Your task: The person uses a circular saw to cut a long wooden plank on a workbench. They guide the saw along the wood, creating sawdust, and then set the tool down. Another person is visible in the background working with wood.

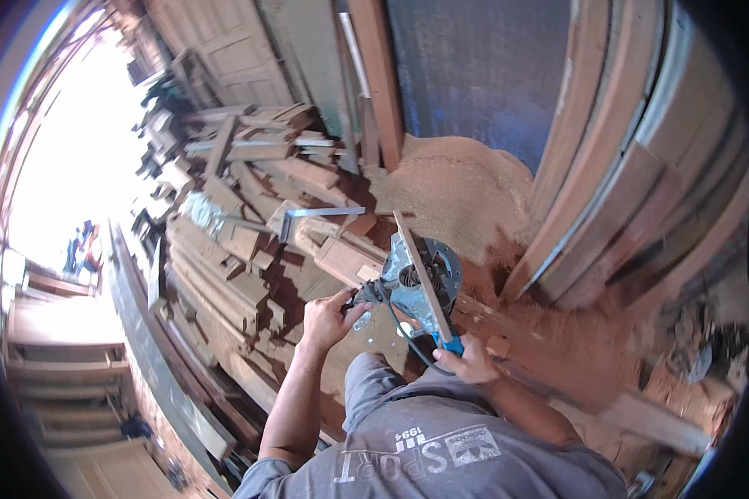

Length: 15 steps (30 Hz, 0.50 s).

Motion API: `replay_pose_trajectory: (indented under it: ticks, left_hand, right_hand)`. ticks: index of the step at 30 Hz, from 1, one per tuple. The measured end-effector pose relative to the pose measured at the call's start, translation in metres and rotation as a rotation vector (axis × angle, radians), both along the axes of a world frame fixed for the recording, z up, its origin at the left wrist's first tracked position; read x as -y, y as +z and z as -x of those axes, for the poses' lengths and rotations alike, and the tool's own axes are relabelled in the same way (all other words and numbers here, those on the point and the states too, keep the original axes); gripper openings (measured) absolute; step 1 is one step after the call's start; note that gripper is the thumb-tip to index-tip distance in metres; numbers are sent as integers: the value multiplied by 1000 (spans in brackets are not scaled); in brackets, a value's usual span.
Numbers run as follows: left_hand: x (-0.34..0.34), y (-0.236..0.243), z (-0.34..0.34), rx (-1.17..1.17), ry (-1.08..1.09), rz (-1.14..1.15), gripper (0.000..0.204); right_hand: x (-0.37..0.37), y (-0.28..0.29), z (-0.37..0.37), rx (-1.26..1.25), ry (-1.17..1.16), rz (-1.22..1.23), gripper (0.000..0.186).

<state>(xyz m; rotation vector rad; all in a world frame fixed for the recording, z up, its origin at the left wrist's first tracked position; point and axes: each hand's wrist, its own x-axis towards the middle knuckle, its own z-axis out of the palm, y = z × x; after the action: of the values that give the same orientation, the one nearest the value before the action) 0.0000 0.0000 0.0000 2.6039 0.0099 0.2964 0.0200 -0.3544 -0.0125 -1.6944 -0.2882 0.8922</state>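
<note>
Tightly, the right hand, five o'clock, wraps a power tool. Left hand, seven o'clock: fingers curled on black cord.

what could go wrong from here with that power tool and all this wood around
The black cord loops between the left hand and the right hand, close to the power tool, so it might snag or get nicked; whether the tool is running can't be told.
Loose wood pieces clutter the floor ahead and to the left, so a foot could catch on one.
The sawdust heap in front may give poor footing.
</note>
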Motion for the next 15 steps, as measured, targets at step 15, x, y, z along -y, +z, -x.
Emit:
replay_pose_trajectory:
  ticks: [15]
  left_hand:
    - [-74, -44, -81, 311, -343, 175, 38]
  right_hand:
    - [-147, -17, 81, 165, -1055, -252, 24]
